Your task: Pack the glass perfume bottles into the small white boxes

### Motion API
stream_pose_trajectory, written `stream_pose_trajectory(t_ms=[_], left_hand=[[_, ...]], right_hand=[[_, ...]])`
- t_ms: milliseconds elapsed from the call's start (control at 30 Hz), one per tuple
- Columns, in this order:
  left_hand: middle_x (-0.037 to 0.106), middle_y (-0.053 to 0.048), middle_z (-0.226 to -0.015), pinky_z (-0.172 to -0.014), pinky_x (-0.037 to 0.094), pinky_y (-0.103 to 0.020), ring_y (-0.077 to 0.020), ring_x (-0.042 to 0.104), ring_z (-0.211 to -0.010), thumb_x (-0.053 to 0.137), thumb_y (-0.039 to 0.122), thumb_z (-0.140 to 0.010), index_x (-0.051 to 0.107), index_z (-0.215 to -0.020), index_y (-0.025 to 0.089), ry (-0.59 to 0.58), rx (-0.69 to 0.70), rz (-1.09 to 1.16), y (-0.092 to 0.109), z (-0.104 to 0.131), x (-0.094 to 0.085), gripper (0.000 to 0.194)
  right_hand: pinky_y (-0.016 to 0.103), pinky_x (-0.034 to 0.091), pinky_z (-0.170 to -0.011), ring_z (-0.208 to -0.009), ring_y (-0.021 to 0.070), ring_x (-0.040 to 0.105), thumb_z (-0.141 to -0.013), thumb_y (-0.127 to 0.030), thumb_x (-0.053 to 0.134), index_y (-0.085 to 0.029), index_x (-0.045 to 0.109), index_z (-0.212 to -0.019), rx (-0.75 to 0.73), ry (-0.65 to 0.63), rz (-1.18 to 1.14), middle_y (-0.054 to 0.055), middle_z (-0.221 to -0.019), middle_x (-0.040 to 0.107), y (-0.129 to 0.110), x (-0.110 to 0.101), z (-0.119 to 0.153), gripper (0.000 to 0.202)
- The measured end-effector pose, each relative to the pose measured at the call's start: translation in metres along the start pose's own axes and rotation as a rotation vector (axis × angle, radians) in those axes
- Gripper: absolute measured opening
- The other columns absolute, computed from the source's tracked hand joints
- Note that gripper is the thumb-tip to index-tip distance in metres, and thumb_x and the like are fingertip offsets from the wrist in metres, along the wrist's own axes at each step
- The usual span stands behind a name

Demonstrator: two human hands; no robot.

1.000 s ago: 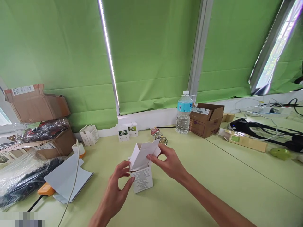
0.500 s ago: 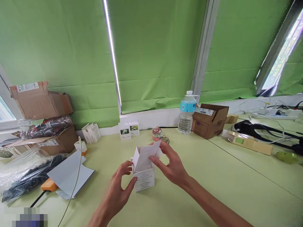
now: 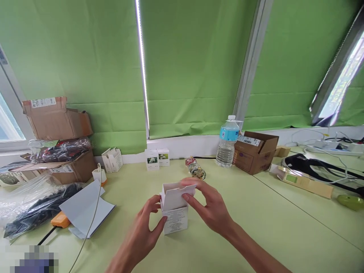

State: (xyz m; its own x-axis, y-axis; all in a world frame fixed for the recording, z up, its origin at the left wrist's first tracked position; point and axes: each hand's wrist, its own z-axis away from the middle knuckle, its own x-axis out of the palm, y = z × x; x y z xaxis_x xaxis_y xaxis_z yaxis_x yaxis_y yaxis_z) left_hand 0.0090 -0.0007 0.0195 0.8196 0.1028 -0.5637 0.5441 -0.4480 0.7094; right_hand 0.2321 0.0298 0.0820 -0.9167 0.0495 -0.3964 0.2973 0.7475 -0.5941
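Observation:
A small white box [image 3: 175, 220] with printed text on its front stands upright on the pale green table, its lid flap raised. My left hand [image 3: 148, 223] grips the box's left side between thumb and fingers. With thumb and fingertips, my right hand [image 3: 209, 204] pinches the right part of the white flap [image 3: 174, 199] at the top. The inside of the box is hidden. Behind it lies a bundle of bangles [image 3: 196, 169], red and metallic. Two small white boxes with flower pictures [image 3: 152, 162] stand by the wall.
A water bottle [image 3: 227, 144] and an open brown carton [image 3: 247, 155] stand at the back right. Stacked cartons [image 3: 54, 123], plastic bags, grey sheets [image 3: 85, 206] and a cable fill the left. Black straps [image 3: 301, 165] lie far right.
The raised flap has tipped down toward me, with my right hand moving along with it. My left hand keeps its hold on the box's side. The camera view has shifted slightly.

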Motion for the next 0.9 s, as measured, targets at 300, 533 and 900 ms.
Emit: stream_pose_trajectory(t_ms=[300, 533, 900], left_hand=[[0.059, -0.003, -0.125, -0.093, 0.049, -0.04, -0.0202, 0.06, -0.106, 0.051, 0.036, -0.09, 0.032, -0.134, 0.034, -0.011, -0.033, -0.044, -0.002, 0.002, 0.002, 0.047], [0.058, -0.004, -0.126, -0.091, 0.051, -0.039, -0.0201, 0.06, -0.105, 0.05, 0.035, -0.091, 0.032, -0.135, 0.034, -0.002, -0.018, -0.018, -0.007, 0.002, 0.004, 0.048], [0.057, -0.002, -0.128, -0.09, 0.052, -0.035, -0.0176, 0.061, -0.105, 0.052, 0.033, -0.09, 0.032, -0.134, 0.036, 0.035, 0.012, -0.022, -0.008, 0.002, 0.007, 0.049]], right_hand=[[0.032, 0.048, -0.09, -0.11, 0.0204, 0.056, -0.095, -0.031, 0.048, -0.026, 0.061, -0.111, 0.094, -0.099, 0.011, 0.005, -0.124, 0.06, -0.004, 0.003, -0.002, 0.021], [0.038, 0.042, -0.101, -0.121, 0.0208, 0.049, -0.092, -0.021, 0.053, -0.026, 0.059, -0.105, -0.07, 0.015, 0.069, 0.004, -0.127, 0.058, -0.001, 0.004, 0.002, 0.015], [0.045, 0.041, -0.106, -0.129, 0.0236, 0.043, -0.09, -0.013, 0.054, -0.023, 0.058, -0.116, -0.228, 0.012, 0.213, 0.007, -0.132, 0.055, 0.004, 0.003, 0.007, 0.028]])
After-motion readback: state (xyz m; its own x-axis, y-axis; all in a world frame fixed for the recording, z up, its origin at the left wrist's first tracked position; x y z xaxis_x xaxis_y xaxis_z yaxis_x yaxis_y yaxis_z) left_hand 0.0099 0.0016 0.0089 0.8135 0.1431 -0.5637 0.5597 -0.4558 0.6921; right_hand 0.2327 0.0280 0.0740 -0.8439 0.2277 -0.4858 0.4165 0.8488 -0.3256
